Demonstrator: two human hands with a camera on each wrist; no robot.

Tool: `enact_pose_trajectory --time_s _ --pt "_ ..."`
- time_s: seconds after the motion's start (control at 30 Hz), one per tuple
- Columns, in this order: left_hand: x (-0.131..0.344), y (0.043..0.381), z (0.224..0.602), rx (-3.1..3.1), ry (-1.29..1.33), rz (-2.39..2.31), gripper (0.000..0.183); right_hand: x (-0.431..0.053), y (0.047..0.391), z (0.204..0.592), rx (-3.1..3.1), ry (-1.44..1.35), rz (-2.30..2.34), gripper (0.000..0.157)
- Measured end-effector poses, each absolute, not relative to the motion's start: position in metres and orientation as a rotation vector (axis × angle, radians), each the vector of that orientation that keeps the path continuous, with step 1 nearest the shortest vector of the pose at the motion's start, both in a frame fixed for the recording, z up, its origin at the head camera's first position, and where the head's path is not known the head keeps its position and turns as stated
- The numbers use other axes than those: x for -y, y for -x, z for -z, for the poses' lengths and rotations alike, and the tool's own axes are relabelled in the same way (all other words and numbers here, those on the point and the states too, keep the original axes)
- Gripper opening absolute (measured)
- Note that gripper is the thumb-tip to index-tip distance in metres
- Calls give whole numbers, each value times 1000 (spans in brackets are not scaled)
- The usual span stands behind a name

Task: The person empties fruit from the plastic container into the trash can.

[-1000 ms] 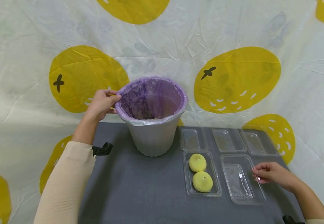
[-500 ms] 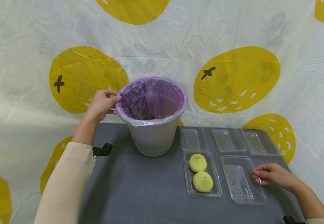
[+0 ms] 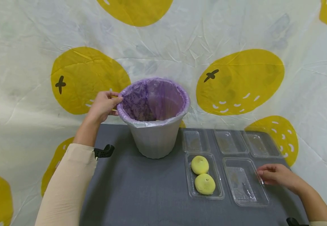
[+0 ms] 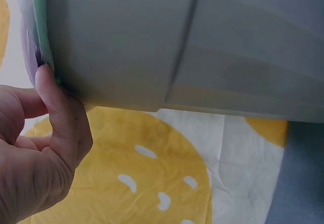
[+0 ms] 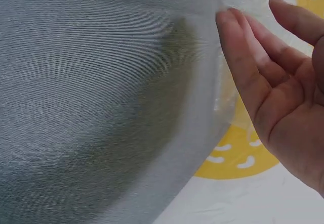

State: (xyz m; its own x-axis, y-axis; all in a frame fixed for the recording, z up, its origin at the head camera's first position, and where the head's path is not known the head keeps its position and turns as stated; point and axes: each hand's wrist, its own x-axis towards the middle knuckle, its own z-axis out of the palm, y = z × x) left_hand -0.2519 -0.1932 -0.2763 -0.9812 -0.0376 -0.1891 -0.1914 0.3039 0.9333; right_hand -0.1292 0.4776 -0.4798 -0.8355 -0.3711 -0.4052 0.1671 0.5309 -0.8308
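Note:
A pale trash can lined with a purple trash bag stands upright at the back of the table. My left hand pinches its lined rim at the left side; in the left wrist view, the left hand has fingertips right at the folded bag edge. On the right, my right hand is beside the right edge of a bare clear plastic tray. The right wrist view shows this right hand with thumb and fingers apart and nothing between them. Another clear tray holds two yellow round fruits.
Behind these trays, a row of clear containers runs along the table's back edge. The dark grey table is backed by a white curtain printed with yellow fruit shapes.
My right hand has let go of the clear tray's right rim and drawn slightly to the right. The left hand keeps its hold on the trash can's rim.

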Motion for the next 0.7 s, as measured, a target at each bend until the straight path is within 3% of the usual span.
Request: enact_pose_trajectory --time_s 0.23,0.7 --pt "194 252 277 -2432 199 -1757 46 -462 128 454 -2495 28 1169 53" --pt "195 251 276 -2428 188 -1760 47 -421 136 426 -2601 136 1156 50"
